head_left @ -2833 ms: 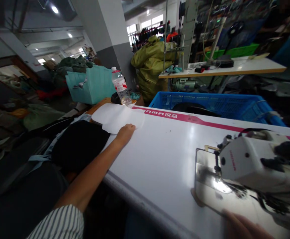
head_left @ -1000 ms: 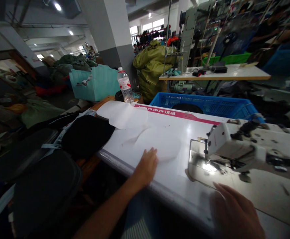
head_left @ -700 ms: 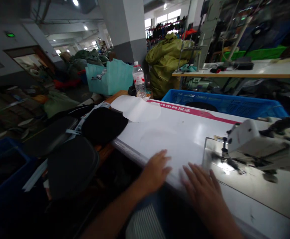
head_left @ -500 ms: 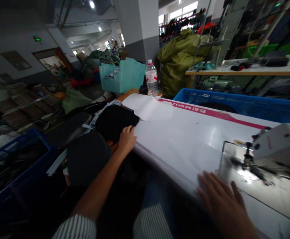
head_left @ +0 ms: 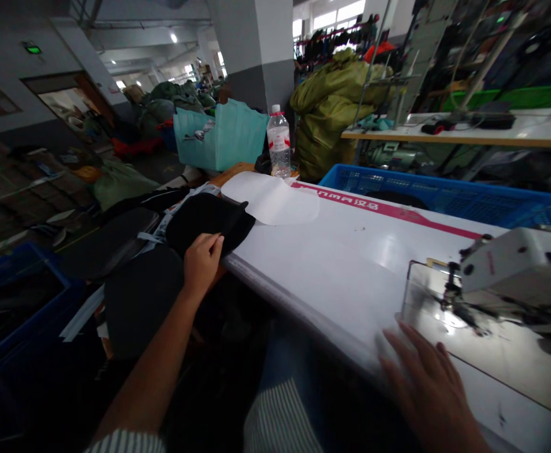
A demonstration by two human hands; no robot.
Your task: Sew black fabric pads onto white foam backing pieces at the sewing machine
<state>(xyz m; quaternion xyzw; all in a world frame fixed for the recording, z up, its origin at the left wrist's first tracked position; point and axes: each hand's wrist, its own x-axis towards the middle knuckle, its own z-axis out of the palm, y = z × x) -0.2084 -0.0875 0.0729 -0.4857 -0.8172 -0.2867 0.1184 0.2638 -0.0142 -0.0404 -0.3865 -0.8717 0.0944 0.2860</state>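
Observation:
My left hand (head_left: 202, 260) reaches to the left end of the white sewing table (head_left: 351, 264) and pinches the near edge of a black fabric piece (head_left: 209, 220) that tops a dark stack. My right hand (head_left: 429, 384) lies flat with fingers spread on a white fabric piece (head_left: 379, 340) at the table's near edge, just in front of the metal plate of the sewing machine (head_left: 502, 277). A stack of white cut pieces (head_left: 270, 198) lies at the far left corner of the table.
A water bottle (head_left: 279, 141) stands behind the white pieces. A blue plastic crate (head_left: 445, 198) sits behind the table. More black pieces (head_left: 138, 302) are piled at my left. A teal bag (head_left: 223, 135), green sacks and another worktable stand further back.
My left hand slid a white piece from the stack toward the machine, then went back left and took hold of the black piece. My right hand came to rest flat near the machine.

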